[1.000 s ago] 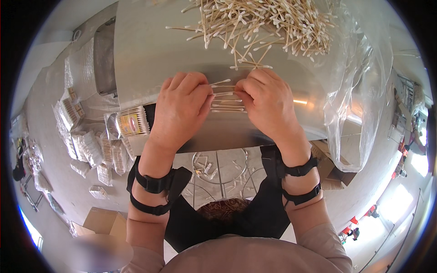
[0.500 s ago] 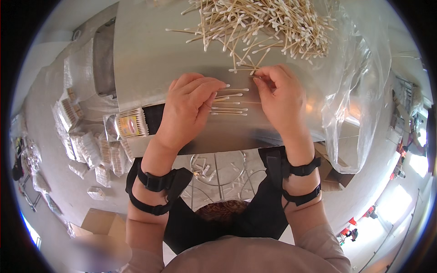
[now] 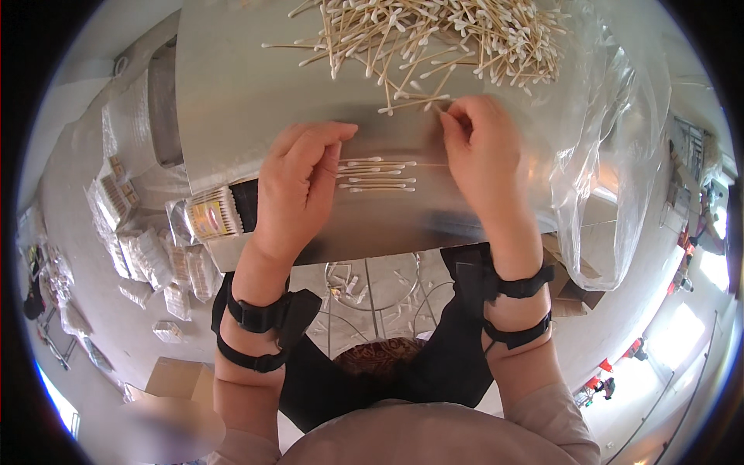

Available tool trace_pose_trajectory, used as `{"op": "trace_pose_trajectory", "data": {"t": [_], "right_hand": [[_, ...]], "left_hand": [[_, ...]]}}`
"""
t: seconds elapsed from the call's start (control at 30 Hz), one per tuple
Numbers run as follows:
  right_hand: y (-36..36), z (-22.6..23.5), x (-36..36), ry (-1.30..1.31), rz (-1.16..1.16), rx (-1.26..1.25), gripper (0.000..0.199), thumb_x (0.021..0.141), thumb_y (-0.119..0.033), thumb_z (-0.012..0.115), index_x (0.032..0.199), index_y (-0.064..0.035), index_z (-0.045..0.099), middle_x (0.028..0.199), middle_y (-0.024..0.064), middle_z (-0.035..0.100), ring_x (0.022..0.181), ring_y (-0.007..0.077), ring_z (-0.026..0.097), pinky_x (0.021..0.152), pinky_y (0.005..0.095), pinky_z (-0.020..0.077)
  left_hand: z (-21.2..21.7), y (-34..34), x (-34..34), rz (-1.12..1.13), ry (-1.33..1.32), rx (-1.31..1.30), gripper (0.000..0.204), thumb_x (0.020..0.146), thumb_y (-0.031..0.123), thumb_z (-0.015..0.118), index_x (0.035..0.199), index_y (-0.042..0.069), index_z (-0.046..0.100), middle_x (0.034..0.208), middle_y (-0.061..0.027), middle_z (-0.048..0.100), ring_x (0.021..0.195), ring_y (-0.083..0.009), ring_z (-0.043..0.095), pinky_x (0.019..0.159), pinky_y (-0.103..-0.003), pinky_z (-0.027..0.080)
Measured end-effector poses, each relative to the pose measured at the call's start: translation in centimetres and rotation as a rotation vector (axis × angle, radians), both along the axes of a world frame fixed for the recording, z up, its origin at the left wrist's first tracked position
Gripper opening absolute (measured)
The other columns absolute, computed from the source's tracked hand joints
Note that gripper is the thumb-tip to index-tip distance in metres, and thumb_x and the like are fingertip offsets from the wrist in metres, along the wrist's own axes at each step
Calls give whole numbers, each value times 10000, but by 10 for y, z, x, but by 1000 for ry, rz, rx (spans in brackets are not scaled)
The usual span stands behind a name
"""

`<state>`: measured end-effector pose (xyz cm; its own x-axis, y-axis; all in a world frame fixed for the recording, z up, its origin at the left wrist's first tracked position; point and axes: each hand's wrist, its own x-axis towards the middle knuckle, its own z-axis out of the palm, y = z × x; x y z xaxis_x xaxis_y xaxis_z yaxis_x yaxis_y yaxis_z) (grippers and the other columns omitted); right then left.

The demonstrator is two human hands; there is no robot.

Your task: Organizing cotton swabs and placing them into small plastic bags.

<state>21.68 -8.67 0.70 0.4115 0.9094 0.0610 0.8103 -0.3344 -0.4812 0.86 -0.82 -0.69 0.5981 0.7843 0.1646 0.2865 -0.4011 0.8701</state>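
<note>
Several wooden cotton swabs (image 3: 380, 181) lie side by side in a loose row on the metal tabletop (image 3: 248, 101). My left hand (image 3: 298, 182) rests at the row's left end and covers part of it, fingers stretched out and thumb a little apart. To the right, my right hand (image 3: 482, 147) is closed in a pinch on a cotton swab, small and blurred at the fingertips. Those fingertips are at a few stray swabs (image 3: 418, 101) near the front of a big heap of cotton swabs (image 3: 457, 39).
A clear plastic bag (image 3: 601, 178) hangs over the table's right side. A packet of swabs (image 3: 213, 215) is by the table's left front edge. Wrapped packs (image 3: 147, 256) lie on the floor at left, near an open cardboard box (image 3: 178, 380). Scraps litter the floor below.
My left hand has moved slightly left, and its fingertips no longer touch a swab's white tip. My right hand has shifted a little up and right. The view has shifted slightly too.
</note>
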Motion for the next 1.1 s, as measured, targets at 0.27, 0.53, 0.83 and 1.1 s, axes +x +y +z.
{"op": "trace_pose_trajectory", "data": {"t": [0.27, 0.53, 0.83, 1.1], "right_hand": [[-8, 19, 10, 280, -112, -141, 108, 865, -80, 679, 957, -24, 673, 764, 57, 661, 629, 117, 577, 608, 274, 477], [-13, 26, 16, 339, -211, -39, 74, 836, -8, 671, 909, -19, 660, 823, 85, 657, 695, 200, 635, 629, 307, 497], [-17, 24, 32, 399, -156, -55, 103, 826, 12, 679, 922, -24, 667, 805, 47, 642, 681, 128, 605, 634, 266, 492], [-9, 14, 3, 594, -2, 84, 102, 820, 28, 673, 905, -27, 661, 799, 55, 634, 706, 144, 624, 646, 270, 499]], "left_hand": [[-2, 5, -3, 115, -66, -12, 186, 945, -41, 514, 1076, 6, 637, 983, -121, 668, 885, -248, 632, 788, -305, 502], [-8, 2, -3, 122, -91, -123, 179, 981, -14, 491, 1101, -1, 623, 1039, -116, 675, 973, -216, 647, 847, -291, 499], [-5, -3, 1, 124, -487, -552, 316, 1068, 160, 387, 1266, -42, 528, 1294, -137, 588, 1207, -228, 552, 1076, -356, 389], [-11, -5, 4, 133, -659, -655, 471, 1083, 322, 298, 1328, -47, 460, 1352, -189, 528, 1281, -256, 483, 1123, -383, 323]]}}
